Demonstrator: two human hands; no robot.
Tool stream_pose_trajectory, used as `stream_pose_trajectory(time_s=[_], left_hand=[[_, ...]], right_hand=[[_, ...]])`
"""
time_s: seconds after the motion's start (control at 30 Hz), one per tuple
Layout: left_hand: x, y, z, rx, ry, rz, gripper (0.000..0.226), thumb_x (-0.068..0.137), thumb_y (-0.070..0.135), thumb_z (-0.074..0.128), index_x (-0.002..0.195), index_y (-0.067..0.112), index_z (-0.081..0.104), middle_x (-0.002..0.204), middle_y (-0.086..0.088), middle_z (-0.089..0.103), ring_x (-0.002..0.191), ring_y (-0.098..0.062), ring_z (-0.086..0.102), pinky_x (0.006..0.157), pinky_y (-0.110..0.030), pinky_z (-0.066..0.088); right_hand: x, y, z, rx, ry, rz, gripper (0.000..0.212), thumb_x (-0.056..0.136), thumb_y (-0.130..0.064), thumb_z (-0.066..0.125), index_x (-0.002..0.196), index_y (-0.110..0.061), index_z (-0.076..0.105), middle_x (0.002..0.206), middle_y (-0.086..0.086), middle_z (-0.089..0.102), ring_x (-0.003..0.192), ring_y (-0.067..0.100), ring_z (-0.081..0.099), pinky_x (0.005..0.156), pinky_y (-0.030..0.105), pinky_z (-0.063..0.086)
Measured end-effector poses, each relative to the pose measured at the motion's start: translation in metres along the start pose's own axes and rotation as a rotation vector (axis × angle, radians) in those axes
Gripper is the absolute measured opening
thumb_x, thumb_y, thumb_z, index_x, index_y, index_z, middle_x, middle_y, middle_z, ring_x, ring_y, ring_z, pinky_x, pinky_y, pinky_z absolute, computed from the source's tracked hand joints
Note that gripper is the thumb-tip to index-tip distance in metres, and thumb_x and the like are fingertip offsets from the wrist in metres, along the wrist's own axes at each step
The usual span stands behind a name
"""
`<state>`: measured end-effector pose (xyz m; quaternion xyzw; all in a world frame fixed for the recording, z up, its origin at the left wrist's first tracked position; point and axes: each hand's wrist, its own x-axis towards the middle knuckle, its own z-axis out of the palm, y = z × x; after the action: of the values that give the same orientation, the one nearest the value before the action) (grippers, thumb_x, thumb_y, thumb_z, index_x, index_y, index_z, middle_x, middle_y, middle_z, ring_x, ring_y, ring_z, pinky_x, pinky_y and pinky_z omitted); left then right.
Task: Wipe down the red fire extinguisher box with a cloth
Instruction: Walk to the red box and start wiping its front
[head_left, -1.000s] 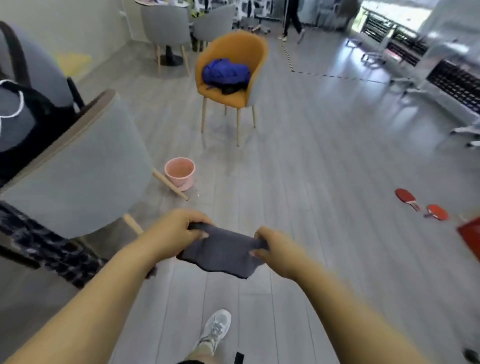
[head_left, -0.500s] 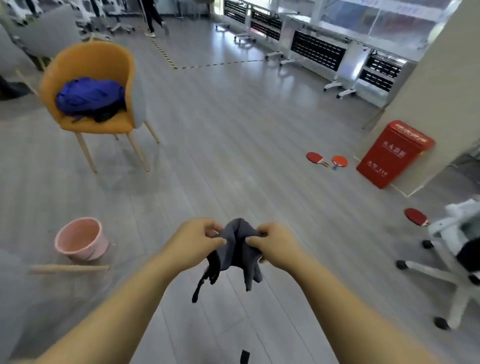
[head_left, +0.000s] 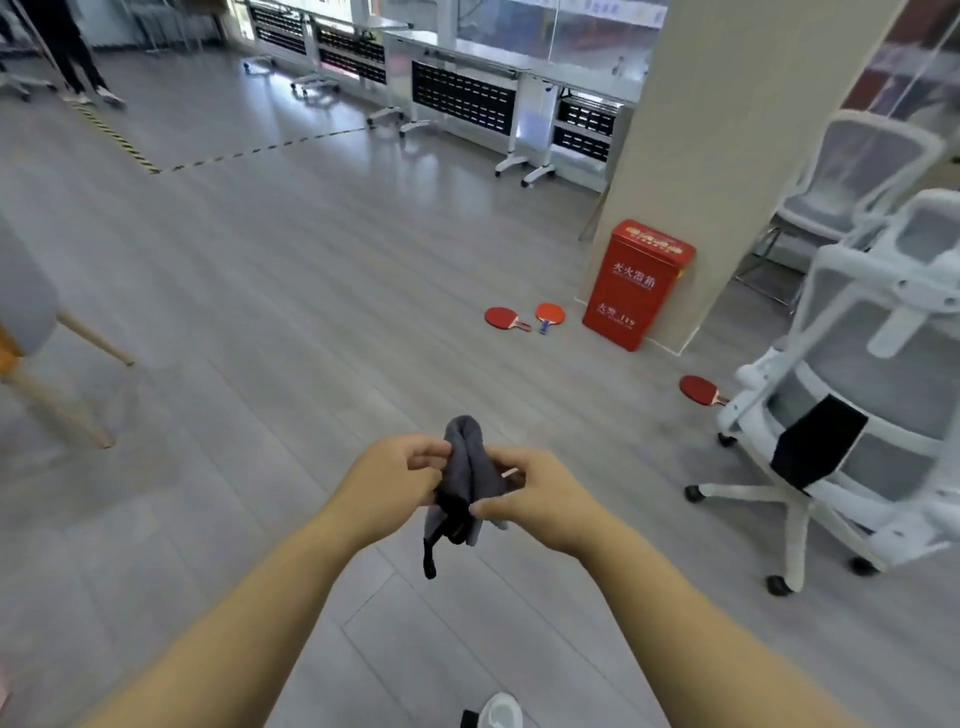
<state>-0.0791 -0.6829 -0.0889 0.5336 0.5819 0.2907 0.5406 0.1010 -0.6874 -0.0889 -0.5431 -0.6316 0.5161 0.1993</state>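
A grey cloth (head_left: 464, 470) hangs bunched between my two hands in front of me. My left hand (head_left: 387, 480) pinches its left side and my right hand (head_left: 540, 499) pinches its right side, with a dark corner dangling below. The red fire extinguisher box (head_left: 636, 286) stands on the floor against a beige pillar (head_left: 727, 130), some way ahead and to the right of my hands. It has pale lettering on its front and its lid is closed.
Two red table-tennis paddles (head_left: 524, 317) lie on the floor left of the box, and a third paddle (head_left: 698, 389) lies near a white mesh office chair (head_left: 857, 405) on the right. Wooden chair legs (head_left: 57, 395) stand at the left. Folding tables (head_left: 457, 98) line the far wall.
My view has swung right, bringing the red box nearer the middle and the white chair closer. The cloth, spread flat a second ago, is now gathered tightly between both hands.
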Motion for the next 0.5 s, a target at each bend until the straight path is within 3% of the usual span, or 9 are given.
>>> stream_pose_trajectory(time_s=[0.13,0.27,0.37,0.43,0.5], left_hand=[[0.06,0.038,0.035,0.0,-0.064,0.039,0.033,0.092,-0.009,0.042,0.117,0.005,0.059,0.107,-0.008,0.068,0.095,-0.012,0.066,0.072,-0.017,0.055],[0.112,0.069,0.067,0.064,-0.116,0.074,0.043,0.092,-0.012,0.04,0.126,0.009,0.054,0.116,-0.006,0.064,0.11,-0.012,0.059,0.092,-0.015,0.046],[0.148,0.084,0.084,0.127,-0.176,0.073,0.047,0.093,-0.01,0.038,0.131,0.013,0.051,0.121,-0.002,0.063,0.116,-0.007,0.055,0.089,-0.01,0.041],[0.174,0.094,0.094,0.166,-0.211,0.082,0.043,0.095,-0.006,0.04,0.129,0.016,0.053,0.116,0.004,0.065,0.115,-0.005,0.055,0.089,-0.009,0.039],[0.199,0.105,0.102,0.193,-0.224,0.094,0.038,0.095,-0.002,0.044,0.126,0.018,0.054,0.106,0.009,0.066,0.11,-0.004,0.057,0.083,-0.004,0.041]], right_hand=[[0.017,0.004,-0.067,-0.059,0.071,-0.076,0.035,0.074,-0.007,0.075,0.107,-0.016,0.065,0.088,-0.005,0.065,0.068,0.001,0.06,0.06,0.009,0.047],[0.042,0.018,-0.121,-0.134,0.164,-0.114,0.019,0.083,-0.009,0.063,0.102,-0.009,0.061,0.08,0.002,0.062,0.062,0.007,0.057,0.056,0.016,0.044],[0.062,0.036,-0.153,-0.141,0.221,-0.063,0.018,0.085,-0.005,0.048,0.094,-0.015,0.06,0.084,0.003,0.063,0.068,0.01,0.053,0.059,0.022,0.042],[0.075,0.047,-0.174,-0.111,0.255,-0.022,0.021,0.086,-0.004,0.045,0.089,-0.018,0.059,0.077,-0.003,0.058,0.06,0.006,0.046,0.055,0.022,0.037],[0.091,0.055,-0.197,-0.081,0.28,0.029,0.023,0.09,-0.007,0.044,0.097,-0.021,0.06,0.081,0.001,0.063,0.064,0.008,0.051,0.057,0.024,0.04]])
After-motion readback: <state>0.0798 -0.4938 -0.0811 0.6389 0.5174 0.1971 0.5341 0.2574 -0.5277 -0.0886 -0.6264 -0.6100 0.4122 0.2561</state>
